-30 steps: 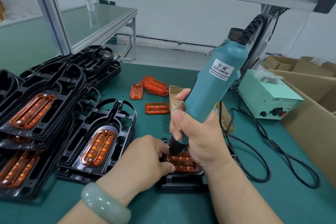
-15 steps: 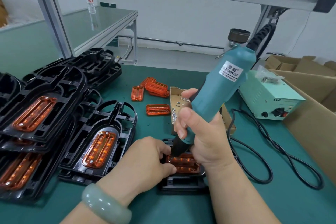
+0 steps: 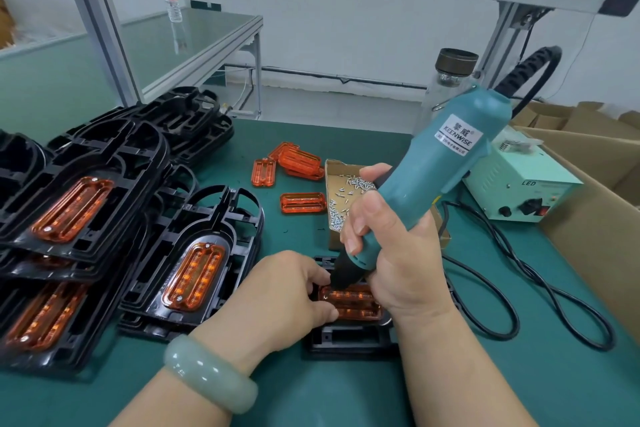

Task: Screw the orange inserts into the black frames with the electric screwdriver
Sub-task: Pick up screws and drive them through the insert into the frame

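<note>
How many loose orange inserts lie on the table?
4 loose inserts: one alone at left, two overlapping right of it, one nearer by the screw box. The overlap may hide another.

White wall (image 3: pixel 346 28) across top centre; alu frame post (image 3: pixel 100 31) upper left, 2nd green-topped table (image 3: pixel 194 35) behind it; pale floor (image 3: pixel 329 104) mid-frame; green bench mat (image 3: pixel 519 392) along bottom.

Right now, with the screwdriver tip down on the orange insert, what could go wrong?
1. The teal electric screwdriver leans in the right hand; its bit may slip and scratch the orange plastic insert.
2. The fingers of the left hand lie right beside the tip and could be hit.
3. The looped black power cable beside the right forearm may snag.
</note>
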Action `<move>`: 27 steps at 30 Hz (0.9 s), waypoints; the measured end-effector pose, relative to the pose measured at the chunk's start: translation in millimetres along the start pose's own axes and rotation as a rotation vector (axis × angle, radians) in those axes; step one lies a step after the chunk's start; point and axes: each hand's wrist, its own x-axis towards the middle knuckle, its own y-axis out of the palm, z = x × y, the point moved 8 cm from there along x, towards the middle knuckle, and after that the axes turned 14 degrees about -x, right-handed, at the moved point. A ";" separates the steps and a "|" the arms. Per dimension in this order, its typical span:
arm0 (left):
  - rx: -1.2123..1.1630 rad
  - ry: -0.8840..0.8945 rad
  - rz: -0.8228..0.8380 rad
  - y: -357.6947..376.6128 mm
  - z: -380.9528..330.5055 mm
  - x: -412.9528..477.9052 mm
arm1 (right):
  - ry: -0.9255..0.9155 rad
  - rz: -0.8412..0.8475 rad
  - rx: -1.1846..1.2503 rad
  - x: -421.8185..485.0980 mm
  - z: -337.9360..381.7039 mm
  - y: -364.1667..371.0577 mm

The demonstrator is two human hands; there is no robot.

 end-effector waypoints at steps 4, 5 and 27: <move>-0.001 -0.020 0.021 1.3 1.7 -0.7 | -0.040 0.025 0.093 1.6 9.2 0.8; 0.000 -0.027 0.024 1.4 1.7 -1.0 | -0.055 0.016 0.125 2.6 12.9 -2.8; 0.235 0.283 0.312 40.0 -48.6 -3.8 | 0.068 -0.119 0.520 -1.7 6.8 -59.6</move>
